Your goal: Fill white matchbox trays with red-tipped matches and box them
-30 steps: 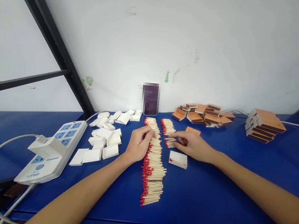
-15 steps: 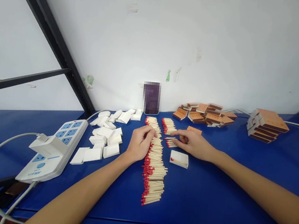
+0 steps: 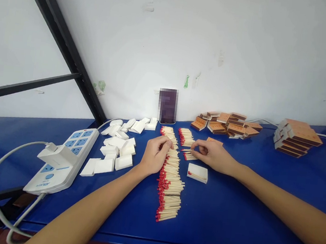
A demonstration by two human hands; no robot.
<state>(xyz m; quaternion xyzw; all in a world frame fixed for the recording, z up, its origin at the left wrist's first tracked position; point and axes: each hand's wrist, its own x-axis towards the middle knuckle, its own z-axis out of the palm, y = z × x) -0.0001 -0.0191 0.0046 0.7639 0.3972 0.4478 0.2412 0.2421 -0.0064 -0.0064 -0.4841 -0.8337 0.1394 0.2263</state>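
My left hand (image 3: 156,154) rests on the left edge of a long row of red-tipped matches (image 3: 171,181), fingers curled and thumb against the forefinger; what lies between them, if anything, is hidden. My right hand (image 3: 216,157) pinches with thumb and forefinger at the plain end of a match (image 3: 186,150), just above a small bunch of matches (image 3: 188,156). Behind that bunch is a shorter block of matches (image 3: 186,137). Close in front of my right hand sits a white matchbox tray (image 3: 198,170) with at least one match in it.
White matchbox trays (image 3: 116,144) lie scattered to the left, beside a power strip (image 3: 68,158) with a plugged-in charger. Orange matchbox sleeves (image 3: 227,123) are heaped at the back, with a stack (image 3: 297,138) further right. A phone (image 3: 167,106) leans on the wall.
The right forefinger has drawn back and bent toward the thumb, closing on a match end. My left hand keeps its place on the row. The whole view has shifted slightly.
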